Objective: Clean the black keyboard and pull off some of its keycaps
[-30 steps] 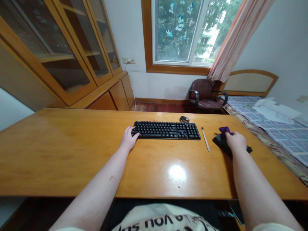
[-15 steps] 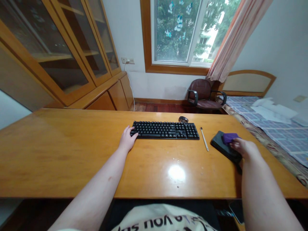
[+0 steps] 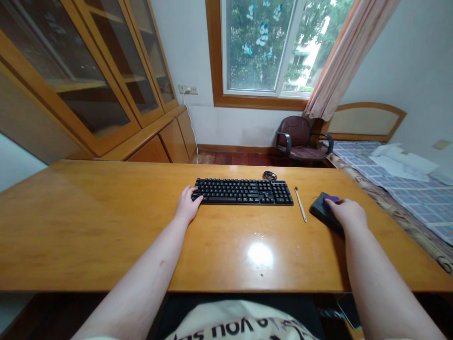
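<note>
A black keyboard [image 3: 244, 191] lies flat on the wooden desk. My left hand [image 3: 187, 204] grips its left end, thumb on the near corner and fingers at the far side. To the right, my right hand [image 3: 350, 215] pinches a small purple cloth [image 3: 329, 200], resting it on a folded dark grey cloth [image 3: 320, 211]. The hand covers part of both cloths. Between the keyboard and the dark cloth lies a thin white stick-like tool [image 3: 300, 204] with a dark tip at its far end.
A coiled black cable [image 3: 270, 175] sits behind the keyboard's right end. The desk [image 3: 88, 226] reaches to my body. Beyond it stand a glass-door cabinet [image 3: 141, 94], a maroon armchair [image 3: 297, 134] and a bed [image 3: 375, 156] with papers on it.
My right hand has moved left with the purple cloth and is lower over the dark cloth, hiding more of both. My left hand and the keyboard have stayed put.
</note>
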`<state>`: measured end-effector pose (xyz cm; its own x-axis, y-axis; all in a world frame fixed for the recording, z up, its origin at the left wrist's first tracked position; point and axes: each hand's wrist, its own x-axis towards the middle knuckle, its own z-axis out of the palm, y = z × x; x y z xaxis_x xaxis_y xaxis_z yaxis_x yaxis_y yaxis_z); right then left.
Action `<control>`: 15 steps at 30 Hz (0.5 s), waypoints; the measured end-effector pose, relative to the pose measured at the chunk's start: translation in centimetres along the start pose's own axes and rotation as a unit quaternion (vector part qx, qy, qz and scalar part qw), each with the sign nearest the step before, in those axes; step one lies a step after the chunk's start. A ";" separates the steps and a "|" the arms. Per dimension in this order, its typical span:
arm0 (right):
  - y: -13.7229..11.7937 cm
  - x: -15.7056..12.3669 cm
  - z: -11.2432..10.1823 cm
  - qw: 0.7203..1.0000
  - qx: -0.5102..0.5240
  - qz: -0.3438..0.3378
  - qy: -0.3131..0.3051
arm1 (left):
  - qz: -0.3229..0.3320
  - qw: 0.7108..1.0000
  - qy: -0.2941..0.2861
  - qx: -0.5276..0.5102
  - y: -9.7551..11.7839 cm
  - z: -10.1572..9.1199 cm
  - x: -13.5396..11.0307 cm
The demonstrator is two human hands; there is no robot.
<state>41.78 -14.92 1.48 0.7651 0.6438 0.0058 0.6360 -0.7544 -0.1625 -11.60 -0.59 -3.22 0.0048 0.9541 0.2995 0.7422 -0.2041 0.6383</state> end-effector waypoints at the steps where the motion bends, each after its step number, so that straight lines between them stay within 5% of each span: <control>1: -0.3 -0.1 0.2 1.000 -0.017 0.005 -0.002 | 0.000 1.000 -0.001 0.001 0.0 0.0 0.0; 5: -1.0 -0.4 0.0 0.998 -0.041 0.033 0.022 | 0.006 1.000 0.000 0.003 -0.3 0.2 0.0; 9: -1.7 -0.1 -0.2 0.994 0.091 0.012 0.066 | 0.005 1.000 -0.001 0.004 -0.3 0.2 0.0; 12: -3.0 0.3 0.4 0.961 0.273 -0.030 0.026 | 0.003 1.000 -0.004 0.007 -0.1 0.1 0.0; 15: -4.6 0.9 1.2 0.939 0.335 -0.069 -0.036 | 0.002 1.000 -0.005 0.009 0.0 0.0 -0.1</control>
<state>39.47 -10.74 1.06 0.6561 0.7546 0.0106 0.5045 -0.4280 -0.7499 -11.58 -0.64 -3.24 0.0135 0.9554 0.2950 0.7538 -0.2036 0.6248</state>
